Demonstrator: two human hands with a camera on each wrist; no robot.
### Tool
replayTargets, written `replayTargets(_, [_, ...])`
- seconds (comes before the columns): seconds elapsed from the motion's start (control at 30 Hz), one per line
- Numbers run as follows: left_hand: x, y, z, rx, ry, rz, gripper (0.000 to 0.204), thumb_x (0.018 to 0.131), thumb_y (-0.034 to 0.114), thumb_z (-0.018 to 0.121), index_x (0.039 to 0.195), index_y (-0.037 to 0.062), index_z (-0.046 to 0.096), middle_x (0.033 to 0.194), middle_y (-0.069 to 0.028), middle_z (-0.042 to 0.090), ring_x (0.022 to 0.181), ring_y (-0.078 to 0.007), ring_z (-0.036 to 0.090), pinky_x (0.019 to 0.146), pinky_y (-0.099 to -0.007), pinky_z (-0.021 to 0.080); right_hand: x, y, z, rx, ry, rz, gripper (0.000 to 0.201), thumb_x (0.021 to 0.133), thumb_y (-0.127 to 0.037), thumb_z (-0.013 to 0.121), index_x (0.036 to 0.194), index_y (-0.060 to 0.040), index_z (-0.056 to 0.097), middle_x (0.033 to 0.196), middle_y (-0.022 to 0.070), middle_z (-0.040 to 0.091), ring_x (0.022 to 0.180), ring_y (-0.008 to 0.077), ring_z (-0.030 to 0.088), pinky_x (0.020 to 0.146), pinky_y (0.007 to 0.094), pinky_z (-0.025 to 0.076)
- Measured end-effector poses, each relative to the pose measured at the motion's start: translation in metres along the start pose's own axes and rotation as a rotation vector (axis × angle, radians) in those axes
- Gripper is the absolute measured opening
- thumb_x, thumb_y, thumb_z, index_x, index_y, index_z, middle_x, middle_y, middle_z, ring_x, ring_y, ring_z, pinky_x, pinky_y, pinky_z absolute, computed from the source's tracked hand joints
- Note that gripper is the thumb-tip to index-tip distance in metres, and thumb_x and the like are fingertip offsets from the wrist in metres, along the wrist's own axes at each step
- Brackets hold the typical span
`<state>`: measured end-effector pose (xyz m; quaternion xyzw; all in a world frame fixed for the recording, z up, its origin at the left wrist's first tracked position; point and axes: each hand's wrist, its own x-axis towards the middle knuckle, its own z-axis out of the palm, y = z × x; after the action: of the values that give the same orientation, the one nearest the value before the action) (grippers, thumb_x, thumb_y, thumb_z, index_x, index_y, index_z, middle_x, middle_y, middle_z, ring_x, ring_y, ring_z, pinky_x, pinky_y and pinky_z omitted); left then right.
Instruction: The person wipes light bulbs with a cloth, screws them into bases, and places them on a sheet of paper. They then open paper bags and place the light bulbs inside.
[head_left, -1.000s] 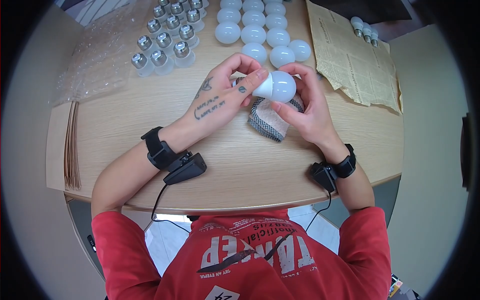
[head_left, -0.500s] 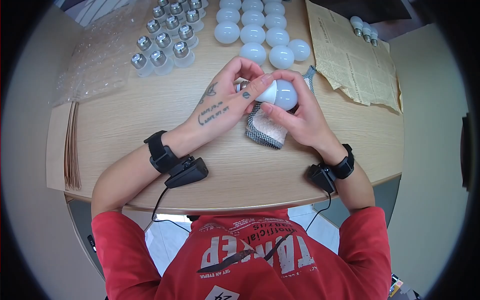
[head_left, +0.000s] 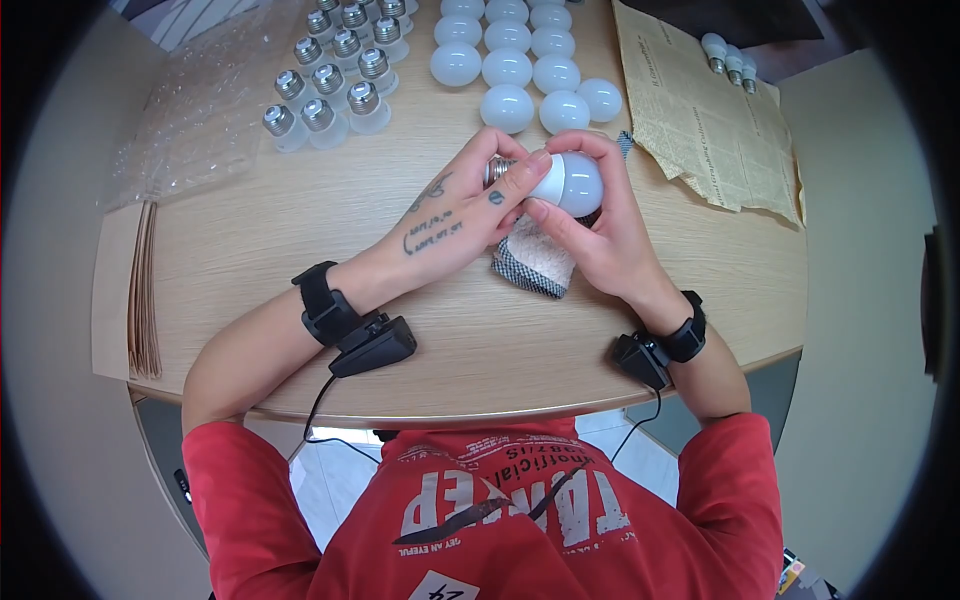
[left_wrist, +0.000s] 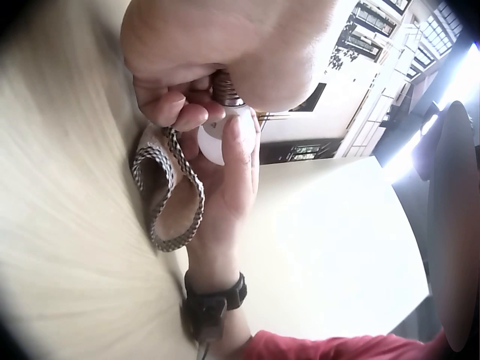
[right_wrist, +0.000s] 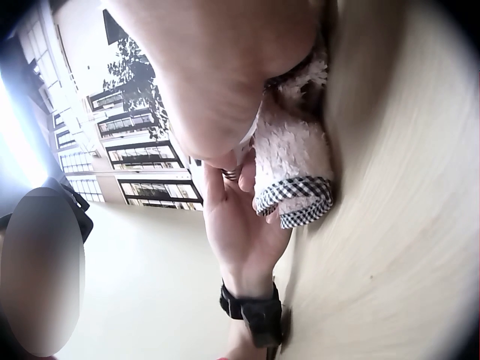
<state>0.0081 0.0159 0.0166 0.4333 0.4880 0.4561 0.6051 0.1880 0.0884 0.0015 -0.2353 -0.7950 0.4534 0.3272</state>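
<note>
In the head view a white light bulb (head_left: 580, 185) lies sideways between my hands, frosted dome to the right and metal screw base (head_left: 497, 171) to the left. My left hand (head_left: 465, 208) grips it at the base end, thumb along the white collar. My right hand (head_left: 615, 235) holds the dome end, thumb near the collar and fingers curled over the far side. A fluffy pinkish cloth (head_left: 540, 256) with black-and-white checked trim hangs under the bulb and right hand. The right wrist view shows this cloth (right_wrist: 292, 157) bunched below the right palm, close over the table.
Several bulbs (head_left: 320, 118) stand base-up at the back left. Several round bulbs (head_left: 507, 108) are in rows at the back middle. Brown printed paper (head_left: 700, 140) at the right bears three small bulbs (head_left: 734, 65). Bubble wrap (head_left: 205, 110) and folded paper bags (head_left: 143, 295) lie at the left.
Both hands have shifted slightly right and toward me with the bulb, and more of its screw base shows. The cloth's outline has changed, with a corner now poking out beyond the right hand.
</note>
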Motion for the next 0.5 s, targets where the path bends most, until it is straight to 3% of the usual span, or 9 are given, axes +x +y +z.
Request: replayTargets(0.5, [0.0007, -0.0088, 0.0002, -0.032, 0.021, -0.001, 0.027, 0.105, 0.040, 0.047, 0.105, 0.0129, 0.045, 0.080, 0.0051, 0.050, 0.065, 0.0001, 0.042, 0.054, -0.0158, 0.030, -0.0019, 0.0046, 0.0066, 0.124, -0.036, 0.106, 0.057, 0.080, -0.012, 0.078, 0.126, -0.0049, 0.046, 0.119, 0.0109, 0.055, 0.106, 0.0215, 0.058, 0.090, 0.0340, 0.048])
